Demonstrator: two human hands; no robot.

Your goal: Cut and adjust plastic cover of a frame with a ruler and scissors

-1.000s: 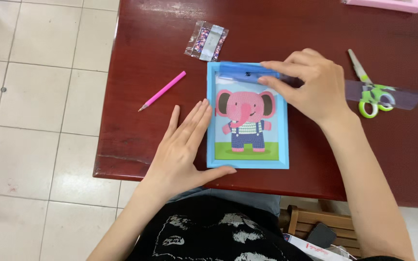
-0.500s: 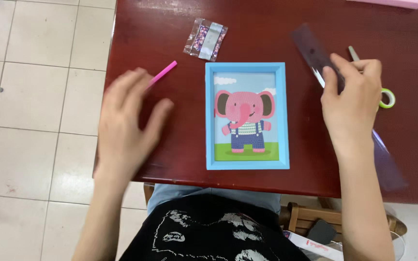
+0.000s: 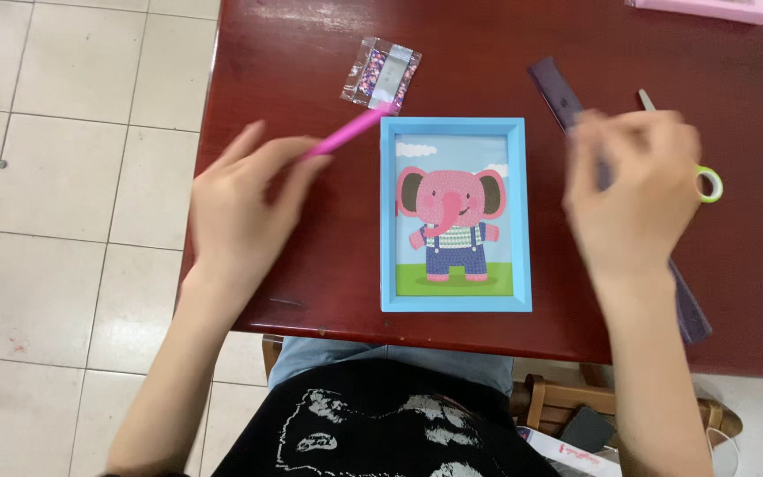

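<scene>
Here, the left hand (image 3: 245, 203) has its fingers closed around a pink pen (image 3: 346, 132), which slants up and to the right from the fingertips toward a small clear packet of beads (image 3: 381, 72) lying on the dark red surface (image 3: 311, 291). The pen's far end sits just beside the top left corner of a blue picture frame (image 3: 455, 215), which lies flat between the two hands and shows a pink elephant in blue overalls. The right hand (image 3: 633, 190) is blurred; its fingers are curled over a long, dark, translucent strip (image 3: 691, 309) that runs slantwise under it, but I cannot tell whether they grip it. Scissors with a green handle (image 3: 706, 181) lie touching or just past that hand's far side. A pink box (image 3: 708, 9) sits at the surface's far edge.
</scene>
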